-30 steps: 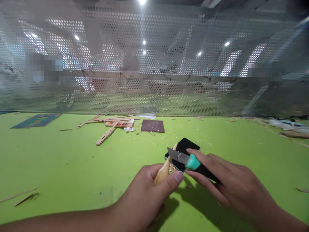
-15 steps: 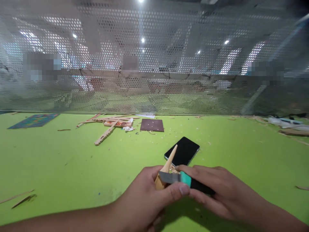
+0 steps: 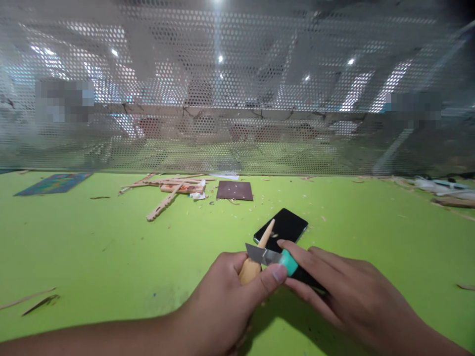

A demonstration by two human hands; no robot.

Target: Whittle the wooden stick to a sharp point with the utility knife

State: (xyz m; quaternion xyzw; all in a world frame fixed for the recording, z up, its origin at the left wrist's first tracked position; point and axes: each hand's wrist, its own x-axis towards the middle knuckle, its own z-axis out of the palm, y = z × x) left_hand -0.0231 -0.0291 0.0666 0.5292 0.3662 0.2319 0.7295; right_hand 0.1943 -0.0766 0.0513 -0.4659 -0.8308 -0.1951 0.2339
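My left hand (image 3: 226, 296) is closed around a pale carved piece of wood (image 3: 250, 271), whose tapered tip points up and away. In my right hand (image 3: 345, 282) is a carving knife (image 3: 288, 262) with a black and teal handle. Its flat grey blade lies across the wood just above my left fingers, with the tip pointing left. My left thumb presses against the knife near the teal collar. Behind the wood's tip a black smartphone (image 3: 291, 226) lies on the green table (image 3: 111, 257). The lower end of the wood is hidden in my left palm.
A dark brown square sheet (image 3: 234, 191) lies farther back, with wood shavings around it. To its left is a pile of carved wooden sticks (image 3: 163, 205). A patterned mat (image 3: 54, 184) is at the far left. A perforated metal screen (image 3: 237, 99) borders the table's back.
The knife blade has moved up along the wood, away from my left palm. My right index finger has lifted slightly, and the shavings by the blade have come off the wood.
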